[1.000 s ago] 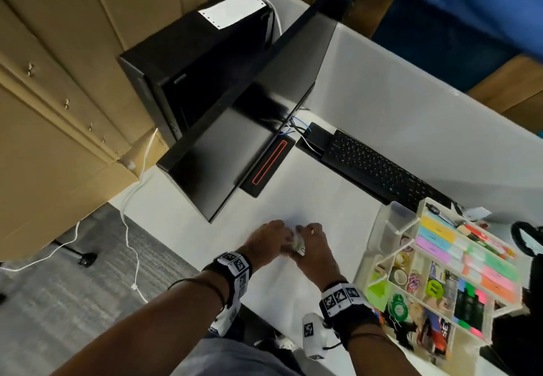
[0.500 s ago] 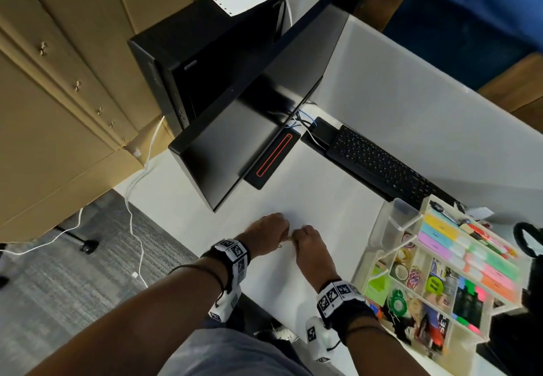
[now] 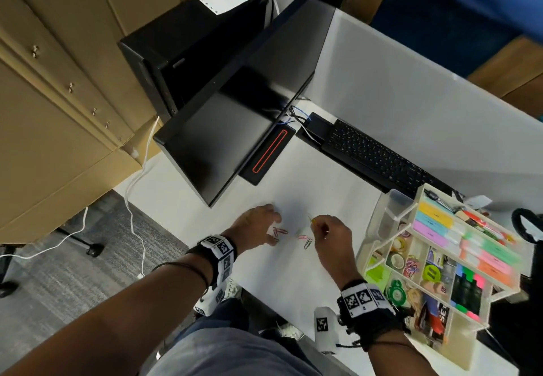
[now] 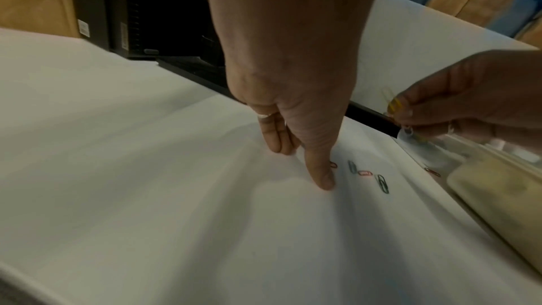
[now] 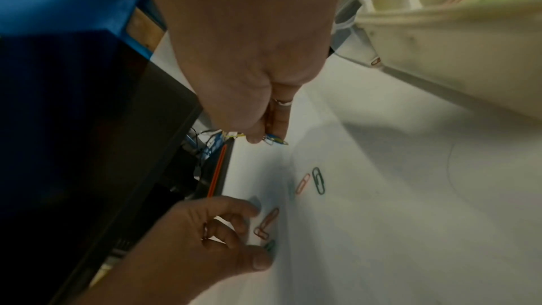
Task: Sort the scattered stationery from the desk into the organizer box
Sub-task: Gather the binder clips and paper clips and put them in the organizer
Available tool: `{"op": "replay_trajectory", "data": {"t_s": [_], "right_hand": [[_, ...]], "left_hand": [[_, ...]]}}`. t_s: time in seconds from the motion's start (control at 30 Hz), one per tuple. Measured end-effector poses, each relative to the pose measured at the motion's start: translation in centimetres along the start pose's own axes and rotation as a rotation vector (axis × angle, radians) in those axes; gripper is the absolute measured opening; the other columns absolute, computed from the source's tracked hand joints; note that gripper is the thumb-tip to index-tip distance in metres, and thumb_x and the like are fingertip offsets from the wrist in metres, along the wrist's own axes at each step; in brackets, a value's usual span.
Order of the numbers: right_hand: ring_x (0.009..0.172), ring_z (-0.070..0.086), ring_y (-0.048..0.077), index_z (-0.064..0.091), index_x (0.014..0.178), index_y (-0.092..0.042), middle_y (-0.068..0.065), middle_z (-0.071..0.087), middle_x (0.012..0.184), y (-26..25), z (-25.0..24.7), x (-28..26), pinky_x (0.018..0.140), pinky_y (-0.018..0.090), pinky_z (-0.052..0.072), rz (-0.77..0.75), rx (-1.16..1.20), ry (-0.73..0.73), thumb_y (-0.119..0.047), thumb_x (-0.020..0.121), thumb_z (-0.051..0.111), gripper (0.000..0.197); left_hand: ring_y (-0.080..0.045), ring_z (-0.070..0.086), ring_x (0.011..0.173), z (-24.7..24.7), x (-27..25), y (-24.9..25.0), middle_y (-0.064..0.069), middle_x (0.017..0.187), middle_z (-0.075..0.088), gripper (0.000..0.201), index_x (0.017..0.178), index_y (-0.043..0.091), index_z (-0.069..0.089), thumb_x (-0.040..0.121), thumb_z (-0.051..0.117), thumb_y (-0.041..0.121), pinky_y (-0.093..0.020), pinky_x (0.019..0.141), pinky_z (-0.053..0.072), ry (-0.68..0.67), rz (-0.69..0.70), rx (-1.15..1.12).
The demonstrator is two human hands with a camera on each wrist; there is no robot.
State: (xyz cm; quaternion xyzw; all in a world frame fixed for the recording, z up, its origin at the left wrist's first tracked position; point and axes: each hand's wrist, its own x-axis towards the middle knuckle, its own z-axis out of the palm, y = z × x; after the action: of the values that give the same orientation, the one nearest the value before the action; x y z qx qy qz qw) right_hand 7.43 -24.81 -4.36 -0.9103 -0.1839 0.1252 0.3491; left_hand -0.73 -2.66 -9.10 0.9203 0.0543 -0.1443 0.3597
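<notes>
- The right hand (image 3: 332, 233) is raised just above the white counter (image 3: 282, 281); its fingers (image 5: 277, 122) and thumb are pressed together on a small bunch of paper clips (image 5: 274, 140), yellow and blue ones showing past the fingertips.
- The left hand (image 3: 254, 228) lies low on the counter with its fingers (image 4: 318, 171) loosely spread and holding nothing; the tip of one finger touches the surface just beside a red clip.
- Loose paper clips (image 3: 293, 236) lie on the counter between the two hands: two red ones (image 5: 266, 224) crossed near the left fingers, a pink one (image 5: 302, 183) and a green one (image 5: 318, 180) side by side nearer the right hand, and another green one partly under the left thumb.
- The clear organizer box (image 3: 385, 228) stands on the counter to the right of the right hand, well apart from the loose clips.
- Its compartments hold stacks of coloured sticky notes (image 3: 458, 237), tape rolls (image 3: 396, 259), a few coloured clips, highlighters (image 3: 467, 287) and pens; the corner compartment nearest the keyboard (image 3: 379, 158) looks bare.
</notes>
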Motion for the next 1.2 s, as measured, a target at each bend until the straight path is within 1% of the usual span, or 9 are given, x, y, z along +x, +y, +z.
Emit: {"op": "replay_trajectory", "data": {"t_s": [0.2,0.37,0.6,0.7,0.8,0.87,0.97,1.03,1.2], "right_hand": [[0.078,0.068,0.016,0.072,0.088,-0.019,-0.005,0.071,0.083,-0.3,-2.7,-1.5,0.071,0.034,0.056,0.024,0.123,0.073,-0.009,0.093,0.071,0.011],[0.075,0.068,0.015,0.072,0.088,-0.020,-0.005,0.071,0.082,-0.7,-4.3,-2.8,0.068,0.035,0.058,0.023,0.176,0.100,-0.008,0.093,0.072,0.013],[0.074,0.068,0.014,0.073,0.094,-0.021,-0.004,0.072,0.086,0.7,-7.6,-4.6,0.067,0.024,0.055,0.046,0.223,0.228,-0.006,0.094,0.071,0.015],[0.072,0.068,0.011,0.074,0.094,-0.022,-0.004,0.074,0.084,2.5,-10.1,-5.7,0.066,0.014,0.050,0.103,0.214,0.338,-0.008,0.094,0.072,0.015],[0.074,0.069,0.014,0.071,0.094,-0.030,-0.006,0.074,0.084,4.6,-12.7,-6.7,0.066,0.024,0.055,0.198,0.220,0.440,-0.007,0.095,0.070,0.024],[0.073,0.067,0.014,0.068,0.090,-0.032,-0.007,0.073,0.084,5.9,-14.3,-7.2,0.064,0.024,0.053,0.257,0.228,0.479,-0.003,0.097,0.066,0.030],[0.076,0.067,0.006,0.067,0.088,-0.032,-0.010,0.073,0.084,7.3,-15.7,-7.3,0.067,0.030,0.057,0.333,0.180,0.498,-0.006,0.097,0.065,0.028],[0.076,0.064,0.002,0.066,0.086,-0.030,-0.009,0.070,0.084,8.2,-16.1,-7.3,0.063,0.026,0.052,0.357,0.129,0.492,-0.011,0.098,0.067,0.023],[0.070,0.061,0.013,0.071,0.081,-0.020,-0.006,0.066,0.076,10.5,-14.7,-6.6,0.062,0.031,0.053,0.288,-0.045,0.426,-0.011,0.091,0.068,0.014]], "left_hand": [[-0.024,0.069,0.093,1.1,0.6,1.5,-0.001,0.108,0.069,0.022,0.106,0.014,0.076,0.085,0.081,0.019,-0.030,0.080,0.055,0.024,0.049,0.109],[-0.031,0.067,0.087,0.9,1.3,2.5,-0.009,0.101,0.068,0.012,0.098,0.008,0.072,0.096,0.067,0.020,-0.032,0.071,0.048,0.024,0.136,0.245],[-0.037,0.067,0.087,1.1,1.5,3.2,-0.016,0.106,0.064,0.024,0.115,0.004,0.064,0.092,0.065,0.010,-0.043,0.071,0.056,-0.005,0.181,0.355],[-0.032,0.069,0.074,1.5,1.8,3.0,-0.011,0.094,0.065,0.025,0.106,0.007,0.066,0.081,0.068,0.007,-0.037,0.062,0.056,-0.033,0.199,0.352],[-0.030,0.068,0.069,1.6,2.0,2.9,-0.001,0.079,0.059,0.012,0.094,0.014,0.061,0.088,0.052,0.013,-0.033,0.060,0.055,0.070,0.179,0.340],[-0.034,0.068,0.067,1.9,2.1,2.1,-0.007,0.078,0.061,0.004,0.088,0.012,0.061,0.087,0.058,0.012,-0.035,0.058,0.056,0.094,0.189,0.336],[-0.035,0.068,0.073,1.7,2.0,2.3,-0.011,0.083,0.064,0.011,0.086,0.010,0.062,0.090,0.061,0.019,-0.038,0.063,0.055,0.063,0.081,0.345],[-0.034,0.066,0.082,1.3,2.2,4.5,-0.009,0.086,0.065,0.017,0.086,0.010,0.063,0.096,0.058,0.023,-0.040,0.072,0.053,0.055,-0.039,0.307],[-0.016,0.067,0.067,0.6,2.1,12.7,0.002,0.071,0.069,0.020,0.072,0.013,0.062,0.092,0.061,0.013,-0.029,0.062,0.048,0.124,-0.111,-0.031]]}}
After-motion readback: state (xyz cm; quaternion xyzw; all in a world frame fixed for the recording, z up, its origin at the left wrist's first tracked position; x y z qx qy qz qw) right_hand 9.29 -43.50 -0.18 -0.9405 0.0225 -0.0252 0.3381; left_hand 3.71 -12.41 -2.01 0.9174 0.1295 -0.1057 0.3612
